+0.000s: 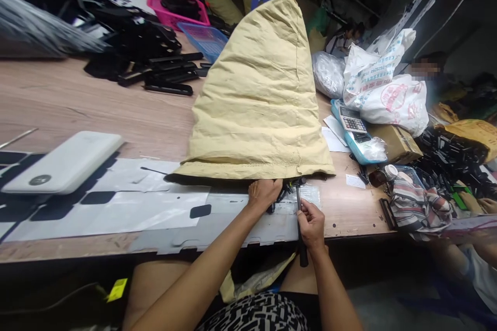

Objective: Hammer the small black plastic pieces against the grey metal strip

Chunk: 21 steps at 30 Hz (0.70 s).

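Wood-grain tabletop (46, 88) stretches across a dim, crowded workroom, with a white power bank (66, 163) at far left on printed paper sheets (155, 207). Behind, a heap of black plastic parts (143, 41) lies near a pink basket (161, 12) and a blue basket (204, 39). At center, a creased yellow cloth sack (260, 98) spreads its wide hem toward the person, whose left hand (264, 194) reaches to that edge above a gray sheet (233, 222); its fingertips are obscured, and whether they pinch anything cannot be told. Small dark pieces (285, 189) sit just beside it. The right hand (312, 225) closes around the handle of a black-handled hammer (298, 199), held with its head up at the sack's hem. The tool looks stiff and weighted toward its head, best gripped low on the handle; the sack appears soft and limp, easiest taken by its seamed hem, while the pieces seem hard, small and awkward to pinch. At right, a calculator (351, 120), printed plastic bags (396, 98) and a striped cloth (415, 201) crowd the table, with a co-worker's hand (469, 200) beyond.
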Each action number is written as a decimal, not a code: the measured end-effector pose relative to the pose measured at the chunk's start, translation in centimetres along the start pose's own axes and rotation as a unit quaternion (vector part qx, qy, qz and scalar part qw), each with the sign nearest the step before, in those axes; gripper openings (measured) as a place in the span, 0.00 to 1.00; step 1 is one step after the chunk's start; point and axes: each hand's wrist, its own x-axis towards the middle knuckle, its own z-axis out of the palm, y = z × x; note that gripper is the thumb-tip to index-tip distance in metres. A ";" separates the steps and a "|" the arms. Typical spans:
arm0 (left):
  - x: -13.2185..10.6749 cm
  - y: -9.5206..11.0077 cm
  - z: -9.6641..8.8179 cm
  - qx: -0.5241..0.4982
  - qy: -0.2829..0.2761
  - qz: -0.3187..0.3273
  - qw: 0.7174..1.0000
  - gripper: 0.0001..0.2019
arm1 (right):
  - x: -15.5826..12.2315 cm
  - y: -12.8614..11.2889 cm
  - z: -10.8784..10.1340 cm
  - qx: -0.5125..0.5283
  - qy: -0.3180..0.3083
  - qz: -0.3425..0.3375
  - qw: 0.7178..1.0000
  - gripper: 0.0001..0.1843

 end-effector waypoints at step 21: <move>-8.3 -6.3 -1.1 -0.019 0.163 0.143 0.976 0.16 | 0.3 -0.3 -0.2 -0.006 -0.011 -0.007 1.000 0.21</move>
